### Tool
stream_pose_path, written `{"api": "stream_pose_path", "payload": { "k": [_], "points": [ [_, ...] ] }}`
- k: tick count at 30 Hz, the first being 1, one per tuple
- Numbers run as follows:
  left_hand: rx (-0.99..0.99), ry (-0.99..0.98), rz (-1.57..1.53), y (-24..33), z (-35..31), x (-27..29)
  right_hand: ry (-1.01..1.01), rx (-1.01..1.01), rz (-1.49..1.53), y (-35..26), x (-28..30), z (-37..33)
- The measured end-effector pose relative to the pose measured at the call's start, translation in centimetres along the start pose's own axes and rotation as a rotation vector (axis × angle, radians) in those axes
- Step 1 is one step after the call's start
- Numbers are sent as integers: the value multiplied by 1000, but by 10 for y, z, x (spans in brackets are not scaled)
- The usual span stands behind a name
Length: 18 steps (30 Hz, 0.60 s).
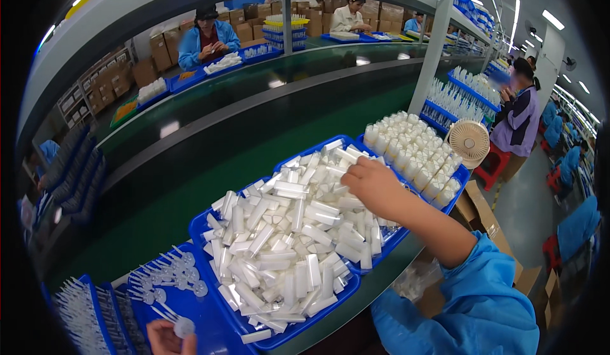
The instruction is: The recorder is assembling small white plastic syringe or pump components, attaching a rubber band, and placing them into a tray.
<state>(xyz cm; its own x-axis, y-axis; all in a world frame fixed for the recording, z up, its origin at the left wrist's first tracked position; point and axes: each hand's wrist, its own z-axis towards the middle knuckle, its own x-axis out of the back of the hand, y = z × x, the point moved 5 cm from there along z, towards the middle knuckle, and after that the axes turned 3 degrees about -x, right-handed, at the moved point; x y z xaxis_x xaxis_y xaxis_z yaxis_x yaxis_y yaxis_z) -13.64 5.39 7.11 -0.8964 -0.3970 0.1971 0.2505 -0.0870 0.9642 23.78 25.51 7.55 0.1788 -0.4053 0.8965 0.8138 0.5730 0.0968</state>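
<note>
The right hand rests curled, whether gripping anything I cannot tell, on white plastic tubes heaped in a blue plastic tray. The left hand pinches a clear round-headed plastic stick.

Right hand reaches into white caps in blue tray.

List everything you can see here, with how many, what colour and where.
White plastic caps: a loose heap, too many to count, filling two blue trays in the centre.
Blue trays: several along the near bench edge.
Upright white caps: many, packed in a blue tray on the right.
Clear stemmed parts: many, on a blue tray at lower left.
Small fan: one, cream, right of the trays.
Green conveyor belt: one, behind the trays.
Cardboard boxes: brown, under the bench at right.
Co-workers: several, mostly in blue coats, across the belt and at right.
Right hand: on the cap heap.
Left hand: holds a clear disc part.
</note>
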Motion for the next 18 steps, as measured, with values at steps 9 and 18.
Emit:
{"api": "stream_pose_path", "payload": {
  "k": [9, 18],
  "points": [
    [-152, -383, -289, 16, -62, -117, -40, -331, 1459, -59, 27, -40],
    [-294, -511, -360, 32, -58, -150, -330, -691, 2412, -107, 3, -62]
  ]
}}
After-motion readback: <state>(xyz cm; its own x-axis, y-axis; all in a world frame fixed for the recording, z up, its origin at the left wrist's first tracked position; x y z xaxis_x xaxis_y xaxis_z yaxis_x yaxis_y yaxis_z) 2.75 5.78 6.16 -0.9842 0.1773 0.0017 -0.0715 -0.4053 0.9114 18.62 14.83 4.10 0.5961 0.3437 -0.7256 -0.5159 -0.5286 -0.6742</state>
